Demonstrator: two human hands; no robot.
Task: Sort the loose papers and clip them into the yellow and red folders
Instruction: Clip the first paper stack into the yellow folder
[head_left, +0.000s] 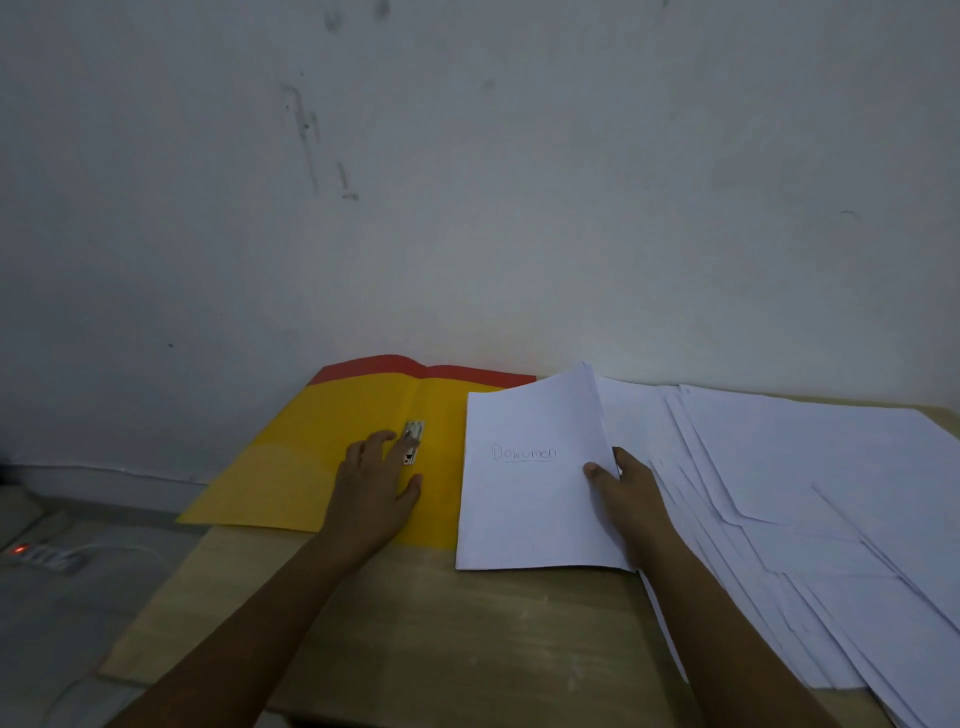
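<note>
An open yellow folder (311, 457) lies on the table at the left, with the red folder (415, 367) under it and showing only along the far edge. A metal clip (412, 437) sits on the yellow folder's spine. My left hand (375, 493) rests flat on the yellow folder, fingertips at the clip. My right hand (626, 488) pinches the right edge of a small stack of white papers (524, 499) whose top sheet reads "Dokumen". This stack lies over the folder's right half. Several loose white papers (810, 499) are spread out to the right.
The wooden table (415, 623) stands against a pale wall (467, 182). A power strip with a red light (36, 553) and a white cable lies on the floor at the left. The loose sheets overhang the table's right front edge.
</note>
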